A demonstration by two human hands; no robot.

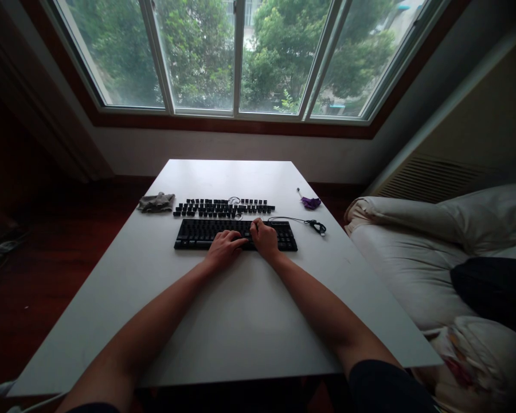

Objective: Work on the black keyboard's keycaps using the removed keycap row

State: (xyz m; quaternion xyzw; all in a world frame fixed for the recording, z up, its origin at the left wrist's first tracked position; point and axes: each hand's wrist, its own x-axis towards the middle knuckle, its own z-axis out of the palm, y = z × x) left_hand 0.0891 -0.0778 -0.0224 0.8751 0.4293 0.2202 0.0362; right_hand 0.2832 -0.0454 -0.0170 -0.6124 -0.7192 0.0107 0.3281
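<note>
A black keyboard (pixel 193 234) lies flat on the white table in front of me. My left hand (pixel 226 246) rests on its middle, palm down, with fingers stretched over the keys. Close beside it, my right hand (pixel 265 236) is closed in a pinch above the right-middle keys; whatever it holds is hidden by the fingers. Just behind the keyboard stand rows of loose black keycaps (pixel 223 209). The keyboard's cable (pixel 316 226) lies bundled to the right. Both hands cover part of the keys.
A grey cloth (pixel 156 202) lies at the table's left edge. A purple cloth-like item (pixel 311 203) with a thin stick sits near the right edge. The white table (pixel 241 321) reaches toward a window (pixel 236 57). A pale sofa (pixel 408 258) stands to the right.
</note>
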